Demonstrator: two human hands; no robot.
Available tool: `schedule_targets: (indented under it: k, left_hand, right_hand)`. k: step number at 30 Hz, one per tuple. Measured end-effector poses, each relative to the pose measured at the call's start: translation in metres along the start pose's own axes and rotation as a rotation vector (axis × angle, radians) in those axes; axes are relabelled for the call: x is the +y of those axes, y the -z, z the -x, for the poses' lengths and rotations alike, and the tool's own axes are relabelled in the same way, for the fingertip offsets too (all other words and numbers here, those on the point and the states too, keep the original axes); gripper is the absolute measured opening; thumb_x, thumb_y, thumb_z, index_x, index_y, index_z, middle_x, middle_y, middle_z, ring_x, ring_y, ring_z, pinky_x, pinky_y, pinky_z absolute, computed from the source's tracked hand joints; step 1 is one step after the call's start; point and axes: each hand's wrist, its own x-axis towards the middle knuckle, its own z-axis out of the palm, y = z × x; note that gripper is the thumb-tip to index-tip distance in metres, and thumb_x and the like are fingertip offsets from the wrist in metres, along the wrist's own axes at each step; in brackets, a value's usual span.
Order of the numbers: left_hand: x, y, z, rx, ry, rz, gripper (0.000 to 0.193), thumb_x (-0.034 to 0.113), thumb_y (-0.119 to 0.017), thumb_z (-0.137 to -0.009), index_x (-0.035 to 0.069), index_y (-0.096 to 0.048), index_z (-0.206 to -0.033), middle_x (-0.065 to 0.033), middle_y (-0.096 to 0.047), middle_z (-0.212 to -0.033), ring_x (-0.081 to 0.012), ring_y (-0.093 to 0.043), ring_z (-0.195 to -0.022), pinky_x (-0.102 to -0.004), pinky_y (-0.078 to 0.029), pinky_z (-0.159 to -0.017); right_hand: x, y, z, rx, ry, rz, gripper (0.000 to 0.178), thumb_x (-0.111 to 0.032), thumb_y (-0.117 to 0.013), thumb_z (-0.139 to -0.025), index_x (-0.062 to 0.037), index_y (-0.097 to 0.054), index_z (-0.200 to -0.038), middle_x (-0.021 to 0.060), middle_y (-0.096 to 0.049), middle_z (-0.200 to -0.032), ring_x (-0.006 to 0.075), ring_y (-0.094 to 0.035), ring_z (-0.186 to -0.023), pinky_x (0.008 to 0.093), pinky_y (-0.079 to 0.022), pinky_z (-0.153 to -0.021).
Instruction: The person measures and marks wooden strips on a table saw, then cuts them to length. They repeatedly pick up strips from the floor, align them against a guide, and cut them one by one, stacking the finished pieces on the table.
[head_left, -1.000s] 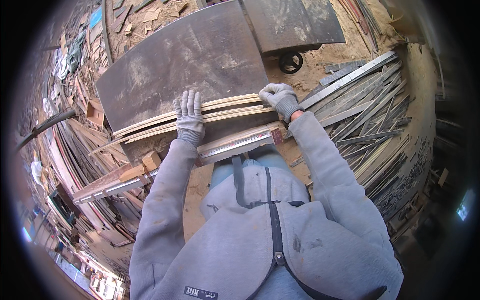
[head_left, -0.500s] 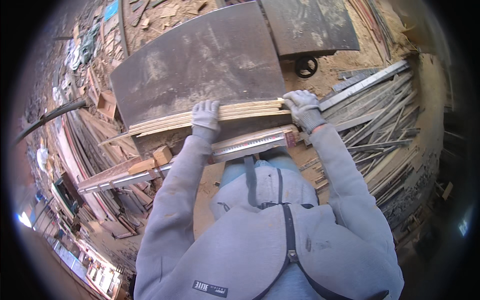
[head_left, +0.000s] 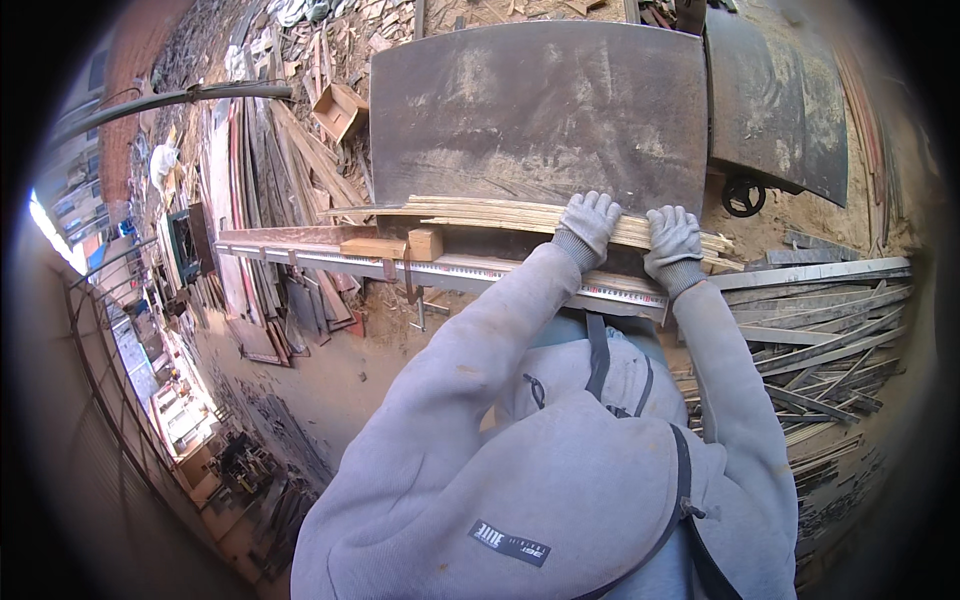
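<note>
Lying along the near side of a dark metal bench [head_left: 540,120], a bundle of thin, pale wooden strips [head_left: 490,211] runs left to right under both gloved hands. The left hand [head_left: 589,222] rests over the bundle right of its middle, fingers close together; the right hand [head_left: 675,240] bends its fingers over the bundle near its right end. The undersides are hidden, so I cannot tell how firmly either hand grips. The step in hand seems to be steadying or lining up the strips; shifting them would call for both hands to keep the bundle together. Nearer the body is a rail with a printed scale [head_left: 480,268], carrying a wooden block [head_left: 425,245]. Beyond the bench's left side, an open wooden box [head_left: 350,127] sits tilted among scrap wood [head_left: 310,155]; its contents cannot be made out.
</note>
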Motion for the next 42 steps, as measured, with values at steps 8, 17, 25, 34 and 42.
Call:
schedule_targets:
  k: [8,17,25,34,42]
  left_hand:
    - [0.002,0.006,0.002,0.013,0.002,-0.008,0.044,0.015,-0.069,-0.073,0.01,-0.059,-0.115,-0.0107,-0.059,-0.107,-0.0302,-0.059,-0.107,-0.0443,-0.046,-0.092]
    - [0.0,0.016,-0.009,0.03,-0.02,0.074,0.065,0.009,-0.072,-0.067,0.009,-0.055,-0.13,-0.0103,-0.062,-0.122,-0.0328,-0.058,-0.114,-0.0475,-0.047,-0.099]
    - [-0.011,0.017,-0.002,0.061,-0.041,0.07,0.069,0.013,-0.077,-0.068,0.01,-0.055,-0.134,-0.0088,-0.062,-0.123,-0.0318,-0.058,-0.117,-0.0474,-0.045,-0.102]
    - [-0.004,0.03,-0.003,0.182,-0.026,0.033,0.074,0.009,-0.073,-0.067,0.011,-0.051,-0.138,-0.0102,-0.06,-0.128,-0.0329,-0.057,-0.121,-0.0478,-0.045,-0.102]
    - [0.007,0.038,-0.013,-0.092,0.135,-0.132,0.071,0.027,-0.083,-0.068,0.012,-0.055,-0.132,-0.01,-0.058,-0.122,-0.0317,-0.057,-0.118,-0.0461,-0.044,-0.101]
  right_hand:
    - [-0.002,0.009,0.001,0.099,0.057,-0.018,0.041,-0.019,-0.074,-0.069,-0.0112,-0.057,-0.105,0.0098,-0.056,-0.105,0.0281,-0.056,-0.104,0.0434,-0.043,-0.092]
    - [0.011,0.027,0.0,0.053,0.077,-0.025,0.023,-0.021,-0.059,-0.086,-0.0084,-0.06,-0.105,0.0098,-0.059,-0.1,0.0262,-0.058,-0.098,0.042,-0.046,-0.088]
    - [0.009,0.036,0.002,0.11,0.079,0.002,0.037,-0.021,-0.058,-0.091,-0.0038,-0.061,-0.123,0.0094,-0.06,-0.107,0.0249,-0.058,-0.102,0.0405,-0.045,-0.091]
    - [0.005,0.047,0.002,0.035,0.082,0.087,0.034,-0.022,-0.058,-0.09,-0.0049,-0.061,-0.119,0.0089,-0.061,-0.106,0.0246,-0.059,-0.102,0.0399,-0.045,-0.089]
    - [0.005,0.055,0.002,0.042,0.053,0.035,0.034,-0.021,-0.066,-0.084,-0.0052,-0.062,-0.114,0.0125,-0.062,-0.11,0.0275,-0.059,-0.107,0.0411,-0.045,-0.093]
